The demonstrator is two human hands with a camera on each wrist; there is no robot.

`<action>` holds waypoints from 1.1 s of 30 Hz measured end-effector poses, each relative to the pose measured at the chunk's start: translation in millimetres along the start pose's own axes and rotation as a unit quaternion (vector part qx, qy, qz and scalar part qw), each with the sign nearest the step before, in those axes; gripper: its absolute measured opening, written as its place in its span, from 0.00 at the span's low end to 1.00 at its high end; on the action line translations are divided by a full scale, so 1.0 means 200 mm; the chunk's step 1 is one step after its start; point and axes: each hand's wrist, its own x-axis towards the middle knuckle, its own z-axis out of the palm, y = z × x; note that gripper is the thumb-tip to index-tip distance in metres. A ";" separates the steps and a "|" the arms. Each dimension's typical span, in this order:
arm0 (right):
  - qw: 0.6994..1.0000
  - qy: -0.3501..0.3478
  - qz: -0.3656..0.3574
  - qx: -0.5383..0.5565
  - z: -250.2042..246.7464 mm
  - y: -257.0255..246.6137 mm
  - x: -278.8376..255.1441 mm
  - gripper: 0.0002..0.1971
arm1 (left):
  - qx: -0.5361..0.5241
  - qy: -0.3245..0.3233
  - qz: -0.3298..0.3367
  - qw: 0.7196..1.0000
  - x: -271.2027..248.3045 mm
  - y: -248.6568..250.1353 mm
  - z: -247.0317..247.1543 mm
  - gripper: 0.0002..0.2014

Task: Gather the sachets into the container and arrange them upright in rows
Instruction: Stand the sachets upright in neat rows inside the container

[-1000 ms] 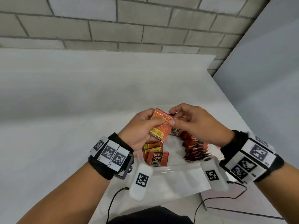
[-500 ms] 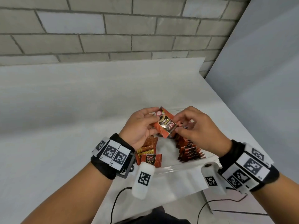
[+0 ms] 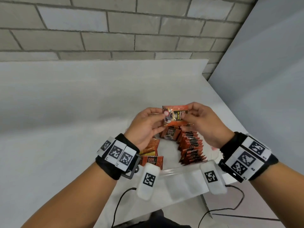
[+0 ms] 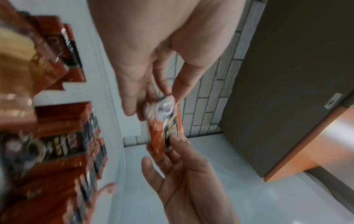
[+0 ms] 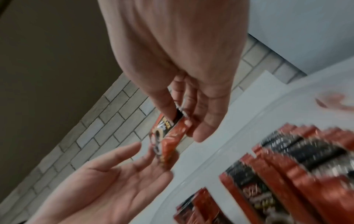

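— Head view first: which step are you on?

— I have one sachet (image 3: 175, 116) lifted between my two hands, over the far end of the clear container (image 3: 179, 170). My left hand (image 3: 144, 127) pinches its left edge between thumb and fingertips; my right hand (image 3: 203, 123) pinches its right edge the same way. I judge I'm turning it to face properly before it joins a row.

— And next?

— Below my right hand stands a packed row of sachets (image 3: 191, 148) on edge; below my left hand a few loose sachets (image 3: 152, 155) lie flat. The held one should go down upright against the row without tipping its neighbours.

— Any writing?

— "D2X" and "BLACK" show on a leaning sachet (image 3: 169, 134) just under my hands. Both wrist views are too blurred to read more.
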 end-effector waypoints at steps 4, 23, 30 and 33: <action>0.971 0.003 -0.064 -0.230 -0.07 -0.01 0.09 0.07 | 0.082 0.071 0.025 0.994 -0.01 0.12 -0.19 0.06; 0.693 -0.155 -0.081 -0.699 0.16 0.15 0.29 0.07 | 0.177 0.091 -0.069 0.978 0.02 -0.01 -0.53 0.17; 0.672 -0.169 -0.076 -0.717 0.17 0.17 0.30 0.06 | 0.171 0.077 -0.061 0.980 0.05 -0.02 -0.55 0.19; 0.646 -0.171 -0.085 -0.739 0.17 0.18 0.30 0.06 | 0.167 0.073 -0.068 0.981 0.05 -0.02 -0.55 0.19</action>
